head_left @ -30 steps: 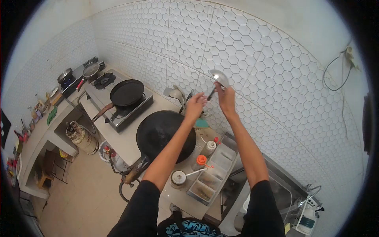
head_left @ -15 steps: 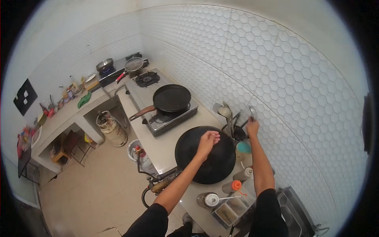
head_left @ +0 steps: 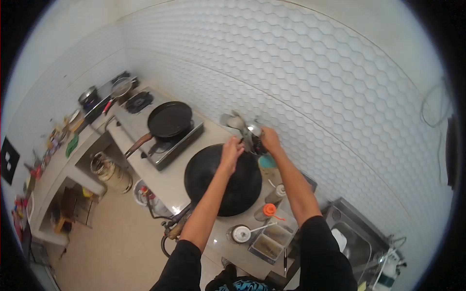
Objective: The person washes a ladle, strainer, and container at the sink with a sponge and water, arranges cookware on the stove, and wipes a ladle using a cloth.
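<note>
My right hand (head_left: 270,140) is closed at the utensil holder by the wall, its fingers at a shiny metal ladle (head_left: 253,127). My left hand (head_left: 232,154) is over the black wok (head_left: 201,169), fingers pinched near the holder. A small dark piece shows at its fingertips, too blurred to name. Between the two hands, several pale and dark utensils (head_left: 236,121) stand in the holder, which is mostly hidden. A turquoise-topped container (head_left: 266,162) sits just below my right wrist.
Left of the wok, a frying pan (head_left: 170,119) rests on a gas stove (head_left: 167,157). Squeeze bottles (head_left: 268,210), a lidded jar (head_left: 241,234) and a seasoning tray (head_left: 267,247) stand nearer me. A metal sink (head_left: 357,247) is at right, a gas cylinder (head_left: 114,174) on the floor.
My left hand has moved from over the wok's middle up toward the utensils. My right hand and the ladle have come closer to it. The whole view has shifted.
</note>
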Tool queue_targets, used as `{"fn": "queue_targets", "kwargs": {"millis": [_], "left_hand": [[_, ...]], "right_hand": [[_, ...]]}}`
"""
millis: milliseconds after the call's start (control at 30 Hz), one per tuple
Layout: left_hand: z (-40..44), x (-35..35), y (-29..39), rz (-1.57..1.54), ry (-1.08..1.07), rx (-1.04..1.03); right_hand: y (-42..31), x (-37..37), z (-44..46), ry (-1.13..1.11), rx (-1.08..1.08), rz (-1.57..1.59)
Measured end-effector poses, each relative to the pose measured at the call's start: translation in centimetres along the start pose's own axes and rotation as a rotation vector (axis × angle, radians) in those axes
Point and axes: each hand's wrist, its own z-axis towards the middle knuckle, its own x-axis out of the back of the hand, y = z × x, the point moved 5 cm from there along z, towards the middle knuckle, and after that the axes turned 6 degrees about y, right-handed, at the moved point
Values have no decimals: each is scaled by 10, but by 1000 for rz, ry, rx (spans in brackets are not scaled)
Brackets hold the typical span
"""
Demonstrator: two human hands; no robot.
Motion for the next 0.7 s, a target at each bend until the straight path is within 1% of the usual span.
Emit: {"fn": "queue_targets", "kwargs": {"millis": [33,100,133,200,233,300,333,400,433,500,633,700], "left_hand": [[6,-1,-1,38,-14,-18],[-2,-5,10,33,-4,-34],[-11,-10,18,50,-28,-32],[-29,-10,33,82,-26,-55],[-31,-7,35,94,-37,-57],[-34,0,34,131,-22,-27],[-33,2,32,137,-30,-25],[-28,6,25,138,-35,8],[-25,5,24,143,-39,13],[-21,2,17,130,-66,42],[-14,-8,3,124,-83,63],[-15,-15,0,120,-95,69]], "right_hand": [[4,1,3,20,-21,-22],[19,7,9,151,-266,-35],[13,18,16,176,-282,-41],[21,35,23,315,-673,342],[39,26,24,330,-678,346],[60,13,26,323,-427,-147],[67,9,26,330,-433,-149],[93,-3,18,421,-833,243],[87,1,21,425,-839,242],[83,2,18,360,-972,450],[68,20,6,389,-928,449],[67,32,-2,323,-990,279]]}}
